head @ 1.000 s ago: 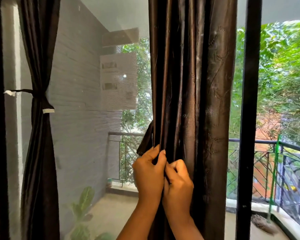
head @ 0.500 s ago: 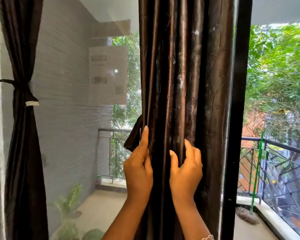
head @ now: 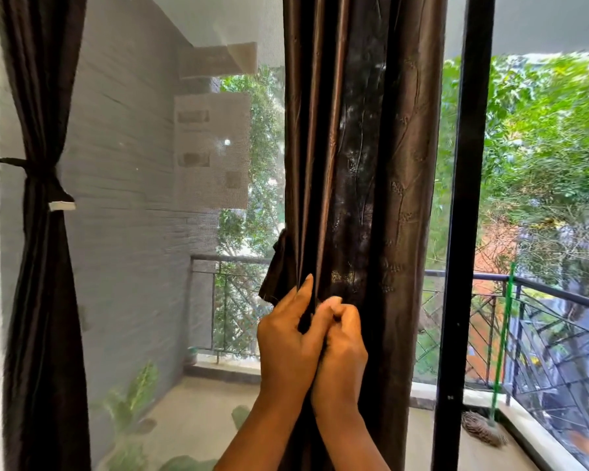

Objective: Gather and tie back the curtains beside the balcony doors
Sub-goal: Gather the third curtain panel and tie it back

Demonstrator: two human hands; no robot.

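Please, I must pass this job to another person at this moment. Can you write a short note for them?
Left hand: pinches folds of the middle curtain.
Right hand: grips the same folds, touching the left hand.
Done: left curtain is gathered and tied with its band.
Left: finish gathering the middle curtain and tie it; no band is around it yet.

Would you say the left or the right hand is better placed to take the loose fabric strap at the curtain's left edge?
Probably the left hand: it lies right beside the strap, on the same side, while the right hand is curled round the curtain folds farther from it.
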